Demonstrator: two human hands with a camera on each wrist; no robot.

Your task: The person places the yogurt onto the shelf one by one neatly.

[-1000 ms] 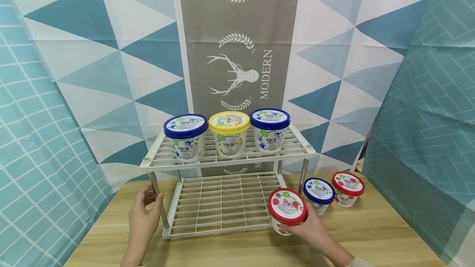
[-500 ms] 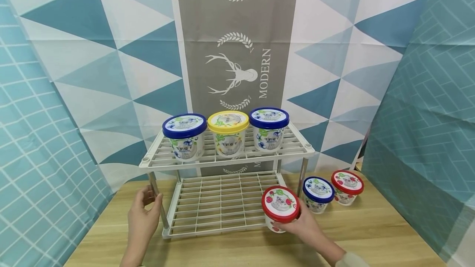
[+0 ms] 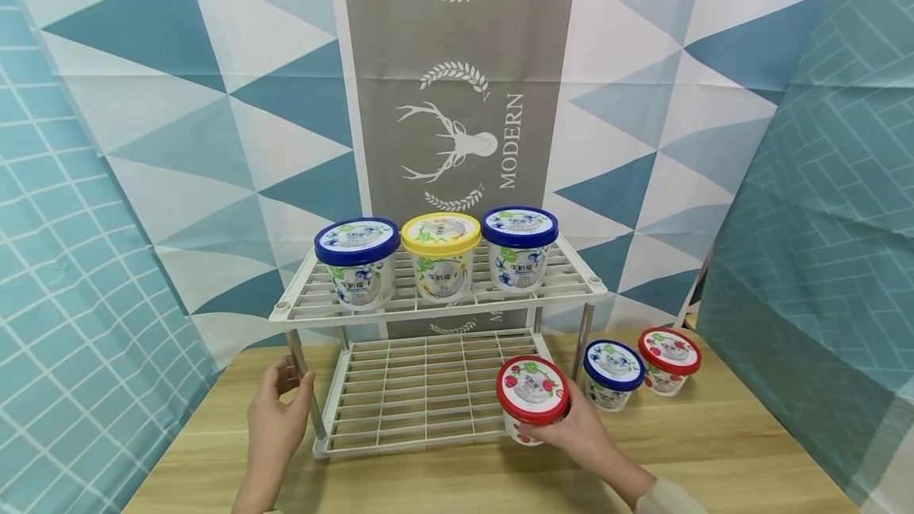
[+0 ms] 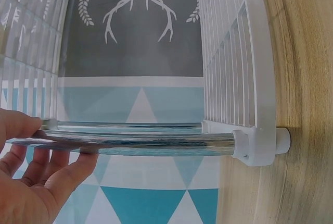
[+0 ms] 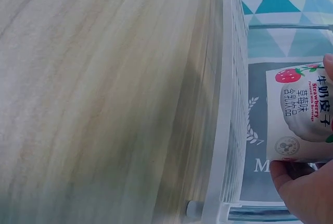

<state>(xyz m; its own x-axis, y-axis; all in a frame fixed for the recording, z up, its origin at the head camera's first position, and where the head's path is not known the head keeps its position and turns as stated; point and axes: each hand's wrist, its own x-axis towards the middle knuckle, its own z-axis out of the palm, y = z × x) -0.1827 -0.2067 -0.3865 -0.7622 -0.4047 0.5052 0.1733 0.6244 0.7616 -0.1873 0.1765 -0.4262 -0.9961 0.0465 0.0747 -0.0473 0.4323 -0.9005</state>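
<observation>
My right hand grips a tub with a red lid at the front right of the rack's lower shelf. Strawberries and the word "Strawberry" show on its side in the right wrist view, where my thumb and fingers hold it at opposite sides. In the left wrist view, thumb and fingers of my left hand pinch the metal post at the rack's front left corner. On the upper shelf stand a left blue-lidded tub, a yellow-lidded tub and a right blue-lidded tub.
Right of the rack, a smaller-looking blue-lidded tub and another red-lidded tub stand on the wooden table. The front right post rises close behind the held tub. Patterned cloth hangs behind the rack.
My right hand has moved the red-lidded tub left, and slightly back, along the front of the lower shelf. The left hand has stayed at the post.
</observation>
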